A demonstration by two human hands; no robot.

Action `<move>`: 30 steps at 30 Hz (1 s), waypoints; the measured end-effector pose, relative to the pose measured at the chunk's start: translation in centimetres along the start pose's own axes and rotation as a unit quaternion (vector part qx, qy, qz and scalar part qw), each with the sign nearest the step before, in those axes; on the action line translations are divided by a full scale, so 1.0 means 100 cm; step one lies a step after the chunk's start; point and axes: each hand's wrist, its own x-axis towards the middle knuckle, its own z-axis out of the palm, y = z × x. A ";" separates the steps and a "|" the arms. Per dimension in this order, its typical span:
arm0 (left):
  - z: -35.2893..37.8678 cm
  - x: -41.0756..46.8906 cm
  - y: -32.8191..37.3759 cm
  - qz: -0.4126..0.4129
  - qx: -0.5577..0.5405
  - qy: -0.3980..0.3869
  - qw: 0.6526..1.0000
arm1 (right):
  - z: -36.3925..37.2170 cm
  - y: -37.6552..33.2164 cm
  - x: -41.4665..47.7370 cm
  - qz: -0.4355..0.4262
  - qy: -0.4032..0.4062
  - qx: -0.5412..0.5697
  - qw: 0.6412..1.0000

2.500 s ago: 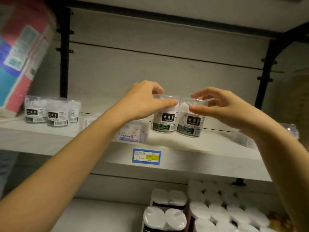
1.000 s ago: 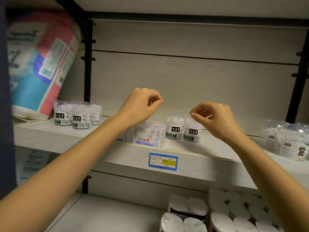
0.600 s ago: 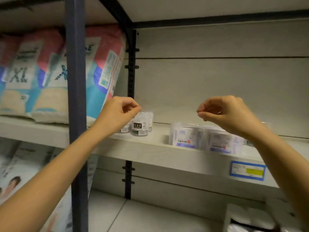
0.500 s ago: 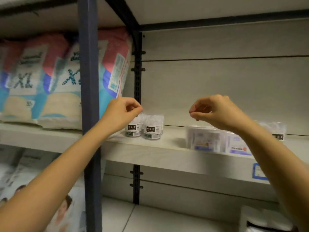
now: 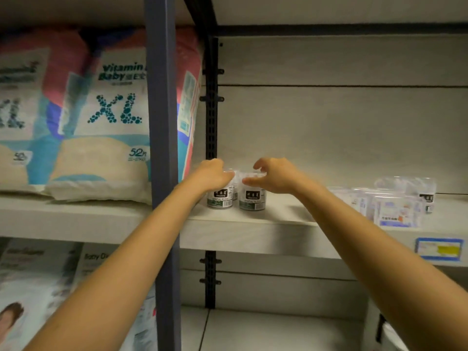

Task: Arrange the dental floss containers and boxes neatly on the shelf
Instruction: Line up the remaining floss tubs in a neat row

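Your left hand [image 5: 211, 174] curls over the top of the left floss tub [image 5: 219, 198], fingers touching its lid, though a firm grip can't be confirmed. Your right hand [image 5: 272, 177] hangs half-open over the right floss tub [image 5: 252, 200], fingertips at its lid. Both tubs stand upright, just beside each other on the shelf [image 5: 253, 224] under your hands, labels facing you, likely so you can shift them as a pair. Well off your right wrist sit the floss boxes [image 5: 395, 211] and another tub [image 5: 417, 191].
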 end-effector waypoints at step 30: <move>-0.028 -0.082 0.123 0.189 -0.164 -0.026 0.968 | -0.127 0.079 -0.148 -0.014 0.071 0.125 0.989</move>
